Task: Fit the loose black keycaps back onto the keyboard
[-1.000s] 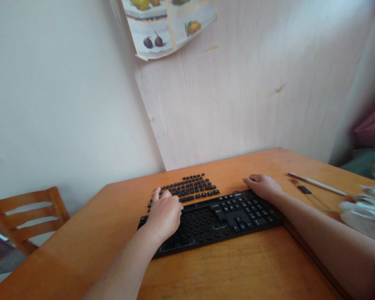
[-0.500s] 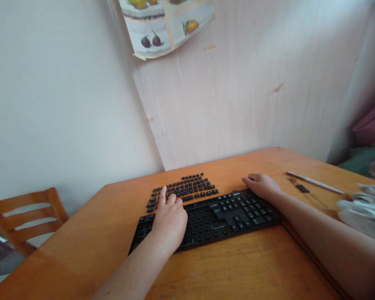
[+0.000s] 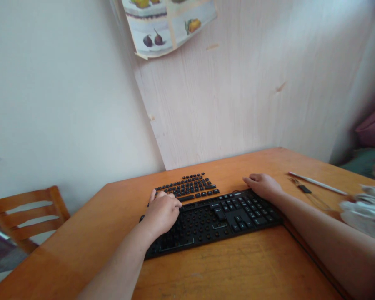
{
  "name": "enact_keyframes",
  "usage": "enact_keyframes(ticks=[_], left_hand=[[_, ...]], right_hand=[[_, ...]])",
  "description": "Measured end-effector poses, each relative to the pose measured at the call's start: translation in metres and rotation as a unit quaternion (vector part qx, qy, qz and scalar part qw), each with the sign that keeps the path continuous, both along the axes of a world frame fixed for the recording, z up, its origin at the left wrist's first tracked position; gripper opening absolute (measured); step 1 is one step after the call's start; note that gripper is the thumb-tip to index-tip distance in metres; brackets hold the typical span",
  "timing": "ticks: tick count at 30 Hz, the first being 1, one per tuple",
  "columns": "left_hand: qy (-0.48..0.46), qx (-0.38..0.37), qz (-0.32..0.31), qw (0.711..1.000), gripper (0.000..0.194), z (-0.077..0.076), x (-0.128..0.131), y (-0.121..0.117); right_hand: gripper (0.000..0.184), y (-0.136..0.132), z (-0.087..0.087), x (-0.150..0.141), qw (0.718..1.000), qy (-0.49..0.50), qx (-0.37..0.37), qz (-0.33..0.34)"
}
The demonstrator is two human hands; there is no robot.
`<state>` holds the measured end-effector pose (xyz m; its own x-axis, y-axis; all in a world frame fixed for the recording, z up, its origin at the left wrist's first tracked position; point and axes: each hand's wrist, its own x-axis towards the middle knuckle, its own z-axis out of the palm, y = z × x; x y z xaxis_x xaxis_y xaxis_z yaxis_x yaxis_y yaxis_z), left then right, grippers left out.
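Observation:
A black keyboard [image 3: 225, 221] lies across the orange wooden table [image 3: 231, 271], and most keys on its left and middle part are off. Behind it, rows of loose black keycaps [image 3: 189, 186] sit on the table. My left hand [image 3: 161, 212] is over the keyboard's far left corner, next to the loose keycaps. Its fingers are curled and pinched together, and what they hold is hidden. My right hand [image 3: 262, 185] rests on the keyboard's far right corner, fingers bent over the edge and gripping it.
At the right lie a thin white stick [image 3: 317, 183], a small black wire tool [image 3: 304, 189] and a white cloth [image 3: 365, 212]. A wooden chair [image 3: 28, 212] stands at the table's left. A fruit poster [image 3: 168, 25] hangs on the pale wall panel behind.
My left hand reached a finger out to the loose keycaps, then drew back to the left with its fingers curled. The keyboard's left end shifted a little. My right hand stayed put.

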<state>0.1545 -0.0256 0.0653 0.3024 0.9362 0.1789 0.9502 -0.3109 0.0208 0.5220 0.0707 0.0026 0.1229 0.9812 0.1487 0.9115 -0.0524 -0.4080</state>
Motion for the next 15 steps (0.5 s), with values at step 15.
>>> enact_keyframes(ticks=[15], left_hand=[[-0.061,0.007,-0.002,0.998,0.014,-0.012,-0.005,0.011]], right_hand=[[0.045,-0.002,0.002,-0.001,1.0,0.001,-0.002,0.0]])
